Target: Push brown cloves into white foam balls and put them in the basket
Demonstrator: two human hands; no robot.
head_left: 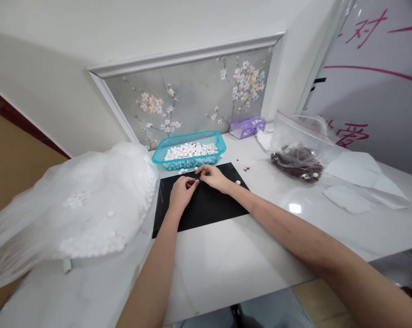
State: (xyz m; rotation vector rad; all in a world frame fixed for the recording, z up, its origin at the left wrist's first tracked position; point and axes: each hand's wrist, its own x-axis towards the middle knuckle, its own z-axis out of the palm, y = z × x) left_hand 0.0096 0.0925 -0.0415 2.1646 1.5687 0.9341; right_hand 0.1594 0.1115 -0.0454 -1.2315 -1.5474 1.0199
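My left hand (pixel 184 191) is over the upper part of a black sheet (pixel 209 205), its thumb and fingers pinched around something too small to make out. Right beside it, my right hand (pixel 212 176) has its fingertips close to the left fingertips; its fingers are bent, and what they hold, if anything, is hidden. Behind both hands is a blue see-through basket (pixel 161 159) of small white balls (pixel 192 151). A few balls lie between basket and sheet, and one white ball (pixel 238 182) lies at the sheet's right edge.
At the left lies a large clear bag (pixel 99 205) of white balls. A zip bag of dark brown pieces (pixel 296 161) sits at the right, beside white paper (pixel 363 175). Near the wall is a purple packet (pixel 248 127). Small brown bits (pixel 246 169) lie right of the sheet.
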